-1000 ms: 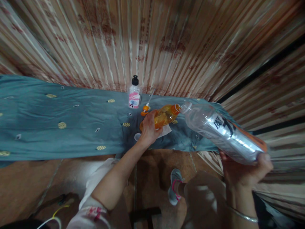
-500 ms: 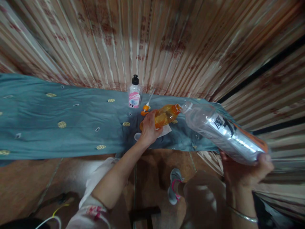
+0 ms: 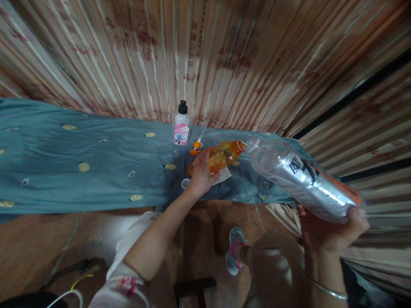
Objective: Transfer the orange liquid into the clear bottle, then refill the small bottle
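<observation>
Curtain (image 3: 224,55): striped, reddish-brown and cream folds fill the whole background behind the table.
Tablecloth (image 3: 80,162): blue-grey with small gold round patches, spread over a long surface that runs across the view from the left.
Big bottle (image 3: 298,175): clear plastic with a silver label and black characters, tipped well over, its open mouth touching the mouth of the orange bottle.
Right hand (image 3: 330,231): wrapped around the base of the big bottle, holding it up at the right; a thin bangle sits on the wrist.
Left hand (image 3: 201,173): closed around the lower part of the orange bottle, holding it tilted just above the cloth.
Orange bottle (image 3: 221,156): small, see-through, part-filled with orange liquid, neck pointing up and right towards the big bottle.
Soap bottle (image 3: 181,126): clear, pink label, black cap, upright near the curtain.
Pump top (image 3: 195,147): orange, lying just behind the left hand.
Cap (image 3: 185,184): small and pale, lying beside the left wrist.
</observation>
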The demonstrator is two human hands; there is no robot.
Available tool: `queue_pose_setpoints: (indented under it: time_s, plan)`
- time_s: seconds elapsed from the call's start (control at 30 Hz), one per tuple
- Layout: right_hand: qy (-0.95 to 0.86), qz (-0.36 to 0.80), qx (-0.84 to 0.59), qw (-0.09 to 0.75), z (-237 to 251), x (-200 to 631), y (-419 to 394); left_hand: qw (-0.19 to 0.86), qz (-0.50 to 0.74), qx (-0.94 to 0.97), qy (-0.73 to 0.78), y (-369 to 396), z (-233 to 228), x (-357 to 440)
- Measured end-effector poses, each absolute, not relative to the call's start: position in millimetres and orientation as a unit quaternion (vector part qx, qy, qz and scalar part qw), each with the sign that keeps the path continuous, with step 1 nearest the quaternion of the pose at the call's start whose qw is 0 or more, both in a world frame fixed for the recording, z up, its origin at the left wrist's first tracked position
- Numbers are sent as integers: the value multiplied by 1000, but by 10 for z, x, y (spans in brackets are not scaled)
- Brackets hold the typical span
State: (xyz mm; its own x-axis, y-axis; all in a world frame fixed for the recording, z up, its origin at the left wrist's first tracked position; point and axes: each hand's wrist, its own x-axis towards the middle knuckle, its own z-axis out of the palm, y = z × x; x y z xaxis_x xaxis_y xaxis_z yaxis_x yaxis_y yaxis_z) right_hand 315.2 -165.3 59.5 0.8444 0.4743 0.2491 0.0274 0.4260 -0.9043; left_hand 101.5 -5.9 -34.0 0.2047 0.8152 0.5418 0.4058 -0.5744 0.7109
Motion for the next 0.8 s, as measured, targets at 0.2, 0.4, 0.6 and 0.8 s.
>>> queue_pose_setpoints:
  time_s: [0.2, 0.4, 0.6, 0.8]
  plan:
    - [-247, 140, -519, 806, 616, 3132, -1657, 216, 483, 743, 410, -53, -343, 1019]
    - [-257, 144, -517, 804, 633, 3113, -1651, 224, 473, 747, 411, -61, -324, 1018]
    - [-260, 137, -512, 808, 611, 3135, -1649, 219, 480, 744, 410, -60, -337, 1018]
    - [-242, 143, -517, 809, 605, 3151, -1659, 211, 480, 749, 405, -53, -344, 1020]
